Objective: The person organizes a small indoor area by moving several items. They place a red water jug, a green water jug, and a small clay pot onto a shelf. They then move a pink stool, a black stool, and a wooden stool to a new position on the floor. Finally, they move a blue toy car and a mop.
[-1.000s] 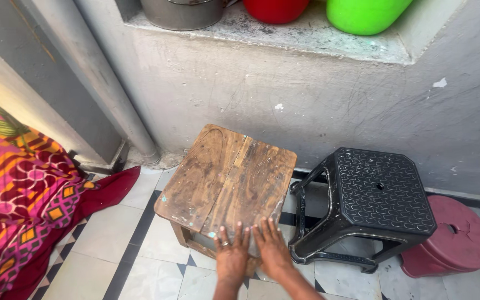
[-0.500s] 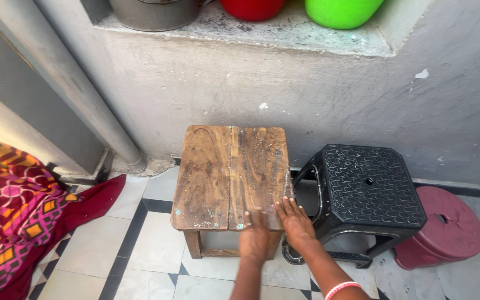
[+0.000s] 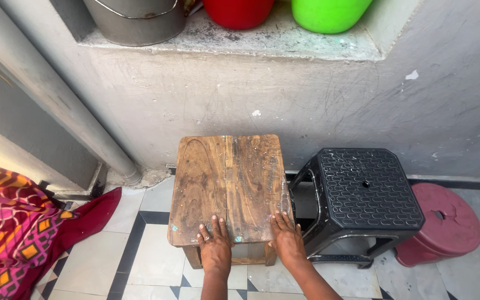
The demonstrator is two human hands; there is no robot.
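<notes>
A: Where is the wooden stool [image 3: 228,186] placed?

B: It is placed on the tiled floor [image 3: 151,244], close to the grey wall [image 3: 284,100], just beside a black plastic stool [image 3: 369,194]. A dark red plastic stool [image 3: 443,225] is seen further to the right.

A: How are the hands laid?

B: The left hand [image 3: 215,251] is laid flat on the near edge of the wooden seat, with the fingers stretched out and nothing grasped. The right hand [image 3: 288,240] is laid at the near right corner, its fingers also spread, not clenched. Both hands are touching the wood.

A: What is found around?

B: A metal bucket [image 3: 137,21], a red pot [image 3: 239,11] and a green pot [image 3: 329,12] are kept on the ledge above. A grey pipe [image 3: 62,103] is fixed at the left, and a patterned cloth [image 3: 12,216] is spread on the floor there.
</notes>
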